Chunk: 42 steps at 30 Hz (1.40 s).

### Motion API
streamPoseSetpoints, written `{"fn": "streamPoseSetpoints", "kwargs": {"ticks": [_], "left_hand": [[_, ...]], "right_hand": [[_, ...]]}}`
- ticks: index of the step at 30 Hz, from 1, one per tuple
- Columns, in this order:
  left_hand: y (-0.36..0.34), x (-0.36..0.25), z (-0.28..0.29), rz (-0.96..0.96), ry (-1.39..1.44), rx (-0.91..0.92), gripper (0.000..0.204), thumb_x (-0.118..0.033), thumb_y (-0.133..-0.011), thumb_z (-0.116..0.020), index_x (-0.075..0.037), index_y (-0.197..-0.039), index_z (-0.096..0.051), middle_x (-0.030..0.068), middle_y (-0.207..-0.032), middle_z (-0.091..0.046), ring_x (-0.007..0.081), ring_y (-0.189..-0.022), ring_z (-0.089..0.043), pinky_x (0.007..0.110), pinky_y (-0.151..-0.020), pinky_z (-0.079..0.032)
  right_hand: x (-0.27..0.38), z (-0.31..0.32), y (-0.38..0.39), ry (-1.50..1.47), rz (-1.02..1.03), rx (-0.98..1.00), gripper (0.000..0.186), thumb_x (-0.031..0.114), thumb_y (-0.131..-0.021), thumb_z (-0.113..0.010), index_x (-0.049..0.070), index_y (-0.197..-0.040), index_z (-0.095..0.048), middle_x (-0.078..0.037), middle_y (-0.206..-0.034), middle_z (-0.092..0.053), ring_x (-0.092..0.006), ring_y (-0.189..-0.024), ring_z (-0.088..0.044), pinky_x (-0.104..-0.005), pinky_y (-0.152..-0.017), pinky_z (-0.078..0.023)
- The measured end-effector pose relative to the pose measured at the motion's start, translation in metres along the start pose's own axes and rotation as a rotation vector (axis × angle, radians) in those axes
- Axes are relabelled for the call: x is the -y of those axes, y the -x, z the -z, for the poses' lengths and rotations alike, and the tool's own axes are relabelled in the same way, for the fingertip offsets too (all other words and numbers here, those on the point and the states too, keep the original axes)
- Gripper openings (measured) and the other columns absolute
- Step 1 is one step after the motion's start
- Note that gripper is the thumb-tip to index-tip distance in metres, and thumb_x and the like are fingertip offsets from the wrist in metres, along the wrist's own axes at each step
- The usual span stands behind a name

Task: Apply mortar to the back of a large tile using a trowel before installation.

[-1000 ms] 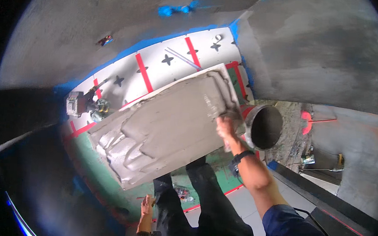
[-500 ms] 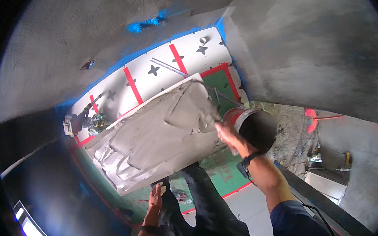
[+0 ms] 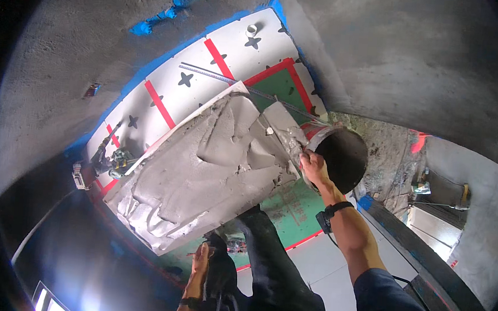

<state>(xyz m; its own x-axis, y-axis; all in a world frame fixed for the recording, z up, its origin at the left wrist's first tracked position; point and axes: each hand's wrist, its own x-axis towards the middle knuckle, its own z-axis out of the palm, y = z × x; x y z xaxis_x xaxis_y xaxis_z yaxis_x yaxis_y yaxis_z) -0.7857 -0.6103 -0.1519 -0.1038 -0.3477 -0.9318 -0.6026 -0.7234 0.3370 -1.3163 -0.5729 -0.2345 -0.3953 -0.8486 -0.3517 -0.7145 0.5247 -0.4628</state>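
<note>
A large slab (image 3: 239,88) lies tilted across the middle, its upper face coated with wet grey mortar (image 3: 203,152), ridged and uneven. My right hand (image 3: 316,167) is closed round the handle of a trowel (image 3: 283,123), whose flat blade is smeared with mortar. The blade is over the slab's right end, beside the bucket (image 3: 366,158); the handle is mostly hidden by my fingers. My left hand (image 3: 200,261) is by my knee, just below the slab's near edge. Its fingers are stretched upward, and I see nothing held in it.
White floor tiles (image 3: 189,102) with red tape strips lie beyond the slab, around green sheeting (image 3: 291,210). A long metal straightedge (image 3: 208,73) rests on them. A power tool (image 3: 110,160) stands at left. Dark walls (image 3: 417,57) enclose the space; a white ring (image 3: 251,31) is at the back.
My right hand has swung the trowel from the mortar surface to the slab's right end near the bucket. More raised mortar shows there. My left hand has dropped slightly away from the slab's edge.
</note>
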Motion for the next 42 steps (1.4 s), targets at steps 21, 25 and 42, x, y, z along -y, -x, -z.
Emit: {"fn": "streamPoseSetpoints", "kwargs": {"ticks": [21,25,42], "left_hand": [[0.011,-0.019,-0.016,0.037,0.291,-0.081,0.068,-0.057,-0.094,-0.046,0.003,-0.123,-0.055,0.0179,-0.102,-0.067,0.0242,-0.094,-0.063,0.035,-0.086,-0.049],[0.006,-0.018,-0.019,0.043,0.313,-0.098,0.069,-0.058,-0.093,-0.047,0.004,-0.124,-0.055,0.0181,-0.103,-0.067,0.0244,-0.095,-0.063,0.035,-0.086,-0.047],[0.029,0.027,0.030,0.081,0.308,-0.218,0.058,-0.051,-0.096,-0.045,0.001,-0.117,-0.059,0.0130,-0.104,-0.068,0.0218,-0.096,-0.062,0.033,-0.087,-0.046]], "right_hand": [[0.064,0.081,-0.172,-0.123,-0.058,0.170,0.041,0.038,-0.091,-0.051,0.000,-0.094,-0.065,-0.026,-0.086,-0.063,-0.0429,-0.088,-0.062,-0.0474,-0.075,-0.048],[0.115,0.098,-0.204,0.185,0.172,0.191,0.036,0.038,-0.090,-0.053,0.004,-0.096,-0.065,-0.024,-0.084,-0.065,-0.0435,-0.085,-0.062,-0.0487,-0.076,-0.050],[0.206,0.074,-0.303,0.028,-0.262,0.482,0.039,0.035,-0.089,-0.051,0.002,-0.069,-0.053,-0.004,-0.052,-0.049,-0.0150,-0.040,-0.048,-0.0310,-0.036,-0.039]]}}
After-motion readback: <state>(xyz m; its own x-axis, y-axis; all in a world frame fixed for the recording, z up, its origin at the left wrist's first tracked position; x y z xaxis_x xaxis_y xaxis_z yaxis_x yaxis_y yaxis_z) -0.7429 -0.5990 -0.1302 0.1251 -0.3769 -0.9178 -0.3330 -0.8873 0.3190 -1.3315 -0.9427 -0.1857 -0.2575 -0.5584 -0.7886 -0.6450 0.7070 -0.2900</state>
